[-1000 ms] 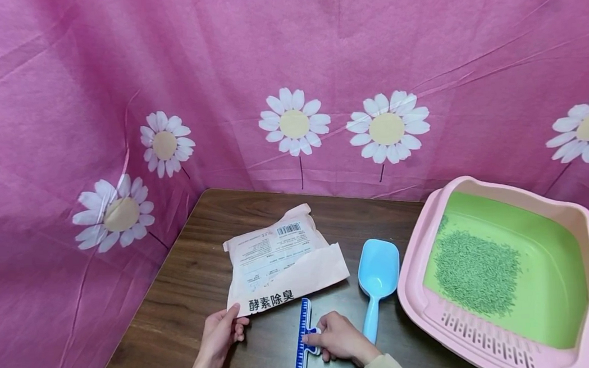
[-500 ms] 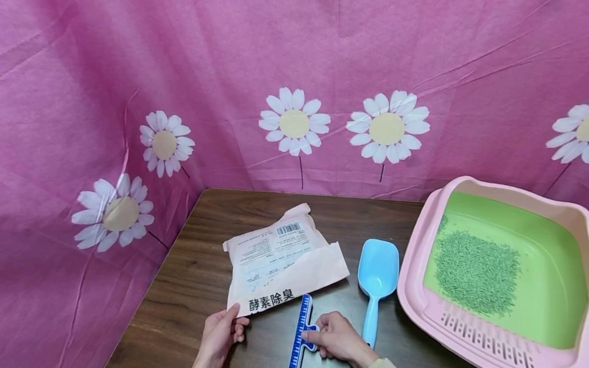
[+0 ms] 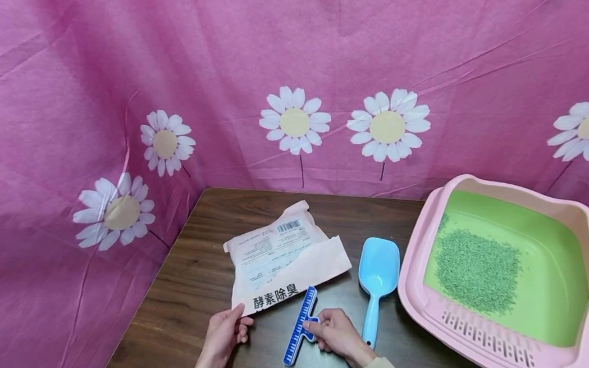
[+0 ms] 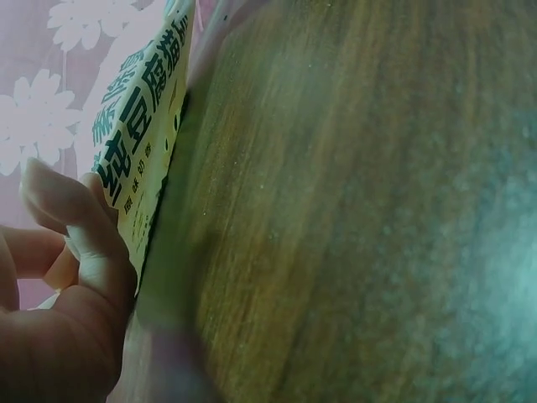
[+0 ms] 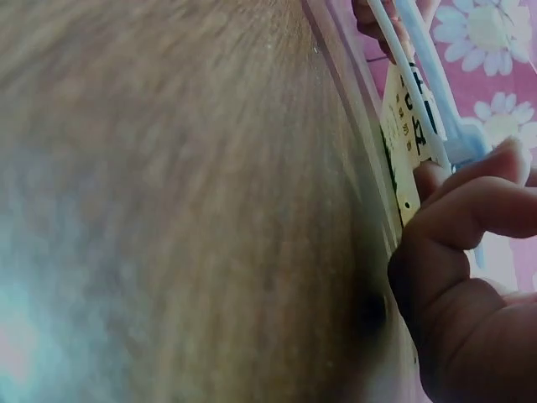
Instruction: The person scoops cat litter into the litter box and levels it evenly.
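Observation:
A pale pink printed bag lies on the table with its near end folded over, black lettering on the fold. My left hand pinches the near left corner of that fold between thumb and fingers; the left wrist view shows the lettered side of the bag slightly raised off the wood. In my right hand I pinch the grip of a long blue bag clip. Its upper end overlaps the near edge of the fold in the head view. From the right wrist, the two bars of the clip show spread apart.
A light blue scoop lies just right of the bag, its handle beside my right hand. Further right stands a pink litter box with a green inside and green pellets. A pink flowered curtain hangs behind the brown table.
My right hand has brought the clip up closer to the fold and tilted it more to the right at the top. The left hand and bag have shifted only slightly.

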`<state>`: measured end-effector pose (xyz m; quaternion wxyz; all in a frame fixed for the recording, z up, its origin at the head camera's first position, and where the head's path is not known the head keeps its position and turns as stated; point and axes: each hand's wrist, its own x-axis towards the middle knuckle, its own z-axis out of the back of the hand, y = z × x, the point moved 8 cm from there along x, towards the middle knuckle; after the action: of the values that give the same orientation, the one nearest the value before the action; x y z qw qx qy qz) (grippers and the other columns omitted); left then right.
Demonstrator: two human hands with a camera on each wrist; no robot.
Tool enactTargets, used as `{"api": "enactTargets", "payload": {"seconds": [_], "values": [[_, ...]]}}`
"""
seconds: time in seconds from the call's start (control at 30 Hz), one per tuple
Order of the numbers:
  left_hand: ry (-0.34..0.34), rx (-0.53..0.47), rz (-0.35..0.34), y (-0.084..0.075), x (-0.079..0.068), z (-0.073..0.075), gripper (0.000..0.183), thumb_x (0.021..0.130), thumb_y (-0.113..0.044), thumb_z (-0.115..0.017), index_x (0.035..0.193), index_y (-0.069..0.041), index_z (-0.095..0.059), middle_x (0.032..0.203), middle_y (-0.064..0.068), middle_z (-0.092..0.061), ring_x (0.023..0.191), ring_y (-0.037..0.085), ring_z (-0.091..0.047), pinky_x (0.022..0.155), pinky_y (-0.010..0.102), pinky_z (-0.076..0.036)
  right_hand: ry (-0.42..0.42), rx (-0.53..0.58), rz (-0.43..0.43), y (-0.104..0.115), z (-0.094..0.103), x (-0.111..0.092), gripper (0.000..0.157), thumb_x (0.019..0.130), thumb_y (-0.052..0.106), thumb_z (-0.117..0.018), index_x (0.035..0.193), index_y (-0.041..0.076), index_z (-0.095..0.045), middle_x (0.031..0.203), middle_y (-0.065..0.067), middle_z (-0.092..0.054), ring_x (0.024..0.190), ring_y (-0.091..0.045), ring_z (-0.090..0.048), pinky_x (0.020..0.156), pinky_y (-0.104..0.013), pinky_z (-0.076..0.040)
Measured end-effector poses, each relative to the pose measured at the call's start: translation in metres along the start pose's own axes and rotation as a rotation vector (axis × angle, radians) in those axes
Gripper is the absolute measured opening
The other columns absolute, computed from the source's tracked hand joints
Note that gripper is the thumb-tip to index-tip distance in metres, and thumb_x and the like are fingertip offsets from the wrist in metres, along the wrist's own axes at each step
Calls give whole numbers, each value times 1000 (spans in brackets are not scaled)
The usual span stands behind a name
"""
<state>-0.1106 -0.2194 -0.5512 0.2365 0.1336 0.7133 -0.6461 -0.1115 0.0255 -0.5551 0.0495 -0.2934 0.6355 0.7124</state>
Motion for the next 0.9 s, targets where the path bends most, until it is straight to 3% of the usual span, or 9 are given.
{"api": "enactTargets", "payload": {"seconds": [0.47,0.67,0.9], "values": [[13,4,11,0,1,-1,23,98,-21,-52,87,-3,-58,63,-4,-63,47,2,-46,47,18,-43,-129,176,8,9,12,11,28,89,24,-68,72,12,-51,54,6,-53,46,-4,-47,44,-17,-39],[26,19,24,2,1,0,24,99,-24,-52,88,-3,-58,65,-4,-64,49,1,-47,48,18,-44,-175,280,24,9,9,16,27,91,23,-66,74,10,-49,59,5,-56,47,-4,-48,45,-17,-41],[40,16,35,4,0,-1,23,99,-24,-53,86,-6,-58,65,-4,-64,49,1,-47,48,18,-44,-228,324,1,10,5,17,26,91,23,-66,76,10,-49,61,5,-56,50,-4,-51,45,-16,-41]]}}
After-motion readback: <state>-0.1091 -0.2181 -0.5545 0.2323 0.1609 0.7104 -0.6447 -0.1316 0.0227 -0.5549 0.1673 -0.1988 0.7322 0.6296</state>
